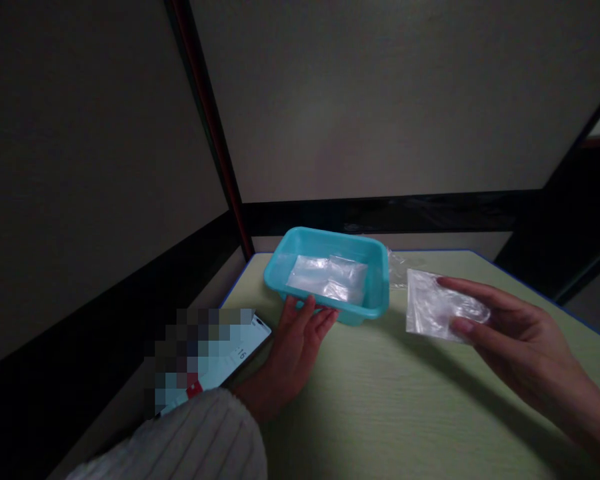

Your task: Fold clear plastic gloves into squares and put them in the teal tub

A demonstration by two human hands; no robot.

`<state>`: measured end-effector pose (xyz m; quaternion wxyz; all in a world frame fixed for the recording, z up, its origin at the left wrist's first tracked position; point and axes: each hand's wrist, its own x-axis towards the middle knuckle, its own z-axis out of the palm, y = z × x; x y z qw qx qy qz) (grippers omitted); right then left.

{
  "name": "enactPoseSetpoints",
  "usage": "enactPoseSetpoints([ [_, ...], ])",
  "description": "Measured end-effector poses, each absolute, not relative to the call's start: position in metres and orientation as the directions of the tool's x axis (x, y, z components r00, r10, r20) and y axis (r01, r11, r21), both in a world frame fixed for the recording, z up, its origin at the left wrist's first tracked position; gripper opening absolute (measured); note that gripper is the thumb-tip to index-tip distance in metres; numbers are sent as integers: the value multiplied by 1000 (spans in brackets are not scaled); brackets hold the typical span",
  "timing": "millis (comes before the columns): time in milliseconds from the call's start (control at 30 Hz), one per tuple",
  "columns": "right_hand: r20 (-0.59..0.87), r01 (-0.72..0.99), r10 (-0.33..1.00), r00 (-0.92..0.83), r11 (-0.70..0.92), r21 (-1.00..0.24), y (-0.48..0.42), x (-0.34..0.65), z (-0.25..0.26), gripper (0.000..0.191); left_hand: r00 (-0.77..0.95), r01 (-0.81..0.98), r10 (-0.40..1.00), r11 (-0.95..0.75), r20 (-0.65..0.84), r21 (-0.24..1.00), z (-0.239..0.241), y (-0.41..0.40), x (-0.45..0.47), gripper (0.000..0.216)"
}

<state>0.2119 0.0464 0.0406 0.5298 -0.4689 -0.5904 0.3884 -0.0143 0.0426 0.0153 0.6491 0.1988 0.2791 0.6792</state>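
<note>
A teal plastic tub [377,280] stands on the pale green table [380,400], with clear plastic bags [330,277] lying inside it. My left hand [295,347] rests on the table with its fingers stretched out against the tub's near wall. My right hand [510,333] hovers to the right of the tub and pinches a small clear plastic bag [430,307] between thumb and fingers, above the tabletop.
A phone [220,360] with a lit screen lies at the table's left edge beside my left wrist. More clear plastic [397,267] sits behind the tub's right corner. Walls close in behind and to the left; the table's blue-trimmed edge runs along the right.
</note>
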Motion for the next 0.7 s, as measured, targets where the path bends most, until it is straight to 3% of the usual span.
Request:
enactPoseSetpoints([
  [267, 332, -32, 943, 18, 332, -943, 48, 214, 53, 30, -40, -744, 996, 20, -75, 667, 14, 18, 0, 45],
  [433, 348, 118, 937, -40, 351, -929, 51, 209, 69, 35, 28, -730, 995, 82, -91, 678, 6, 2, 9, 46],
  [700, 257, 262, 936, -239, 318, -911, 57, 194, 89, 40, 35, -696, 996, 85, -85, 713, -5, -2, 11, 49],
])
